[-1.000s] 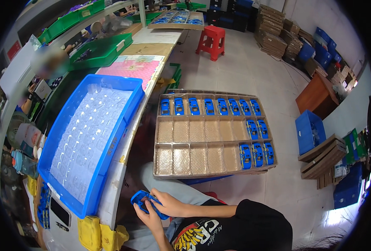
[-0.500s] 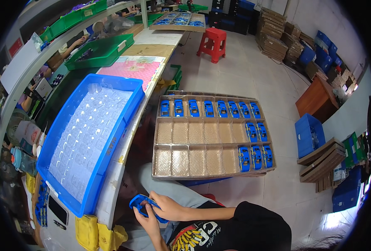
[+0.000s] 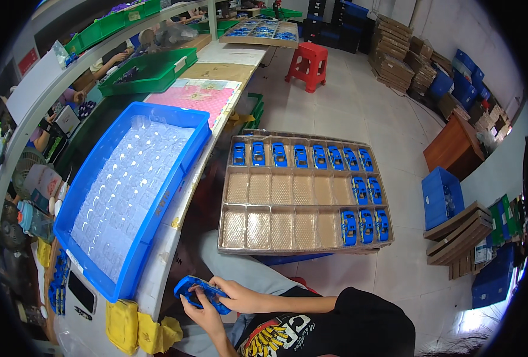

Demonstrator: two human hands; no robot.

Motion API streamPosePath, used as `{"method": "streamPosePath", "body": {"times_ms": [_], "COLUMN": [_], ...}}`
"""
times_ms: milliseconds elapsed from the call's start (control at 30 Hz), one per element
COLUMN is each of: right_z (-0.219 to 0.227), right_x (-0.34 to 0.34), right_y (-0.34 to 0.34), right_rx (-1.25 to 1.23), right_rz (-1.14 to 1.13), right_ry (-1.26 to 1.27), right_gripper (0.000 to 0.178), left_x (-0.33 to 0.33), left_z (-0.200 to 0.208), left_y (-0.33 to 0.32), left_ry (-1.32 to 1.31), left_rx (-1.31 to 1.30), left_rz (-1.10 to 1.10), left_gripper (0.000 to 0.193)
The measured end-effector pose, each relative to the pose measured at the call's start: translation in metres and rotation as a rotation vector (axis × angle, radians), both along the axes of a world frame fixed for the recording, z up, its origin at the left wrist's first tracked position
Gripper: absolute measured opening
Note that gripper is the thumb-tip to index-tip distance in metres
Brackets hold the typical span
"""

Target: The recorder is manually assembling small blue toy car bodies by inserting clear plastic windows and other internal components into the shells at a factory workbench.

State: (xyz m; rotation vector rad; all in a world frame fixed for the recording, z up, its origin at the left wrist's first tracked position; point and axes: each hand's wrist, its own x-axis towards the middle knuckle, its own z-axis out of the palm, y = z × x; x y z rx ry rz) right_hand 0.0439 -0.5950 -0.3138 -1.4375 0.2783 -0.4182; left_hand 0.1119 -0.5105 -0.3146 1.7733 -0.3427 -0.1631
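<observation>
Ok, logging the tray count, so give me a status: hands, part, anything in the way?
Both hands, left hand and right hand, on blue toy car at lap. Compartment tray partly filled, far from hands. Nothing between.

Black printed T-shirt, grey trousers.

Both hands (image 3: 216,300) gripping blue toy car (image 3: 197,291), compartment tray (image 3: 302,199)
</observation>
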Motion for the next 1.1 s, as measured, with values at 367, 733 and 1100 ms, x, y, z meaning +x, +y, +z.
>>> {"method": "streamPosePath", "body": {"times_ms": [367,733,1100], "right_z": [-0.009,-0.011,-0.061], "right_x": [-0.001,-0.006,-0.092], "right_y": [-0.001,-0.004,-0.153], "right_rx": [0.034,0.01,-0.468], "right_rz": [-0.008,0.05,-0.549], "right_ry": [0.08,0.094,0.392], "right_gripper": [0.018,0.022,0.041], "left_x": [-0.002,-0.011,0.088], "left_z": [-0.015,-0.011,-0.003], "left_y": [-0.004,-0.004,0.138], "left_ry": [-0.136,0.188,-0.231], "left_rx": [0.106,-0.035,0.168], "left_rz": [0.041,0.046,0.297], "left_gripper": [0.019,0.056,0.037]}}
